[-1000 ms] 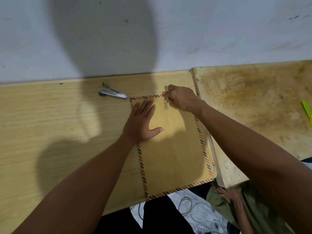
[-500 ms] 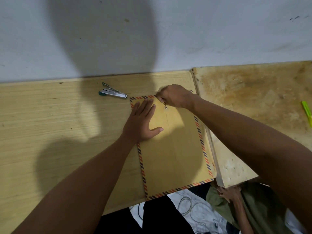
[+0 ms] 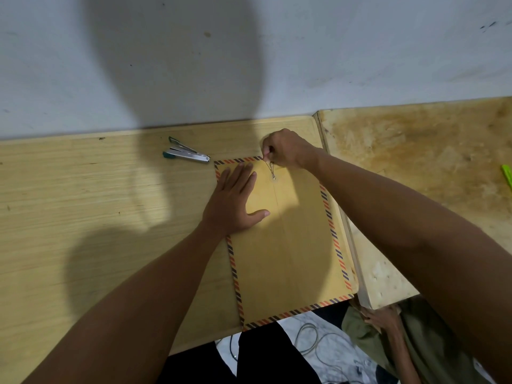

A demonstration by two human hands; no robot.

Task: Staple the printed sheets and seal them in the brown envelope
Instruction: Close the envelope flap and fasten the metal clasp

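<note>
A pale grey-white wall [image 3: 332, 51] with scuffs and a large soft shadow, a light wood-grain table [image 3: 83, 217] butted against it, a stained, worn wooden board [image 3: 415, 162] adjoining on the right, patterned fabric and a looped cable [image 3: 307, 339] on the floor below

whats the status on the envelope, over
Left hand flat on brown envelope. Right hand pinching closure string at top. Stapler clear, nothing blocking.

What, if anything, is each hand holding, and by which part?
The right hand pinches the free end of the thin closure string on the brown striped-edge paper envelope. The left hand holds nothing; it presses flat on the envelope.
</note>
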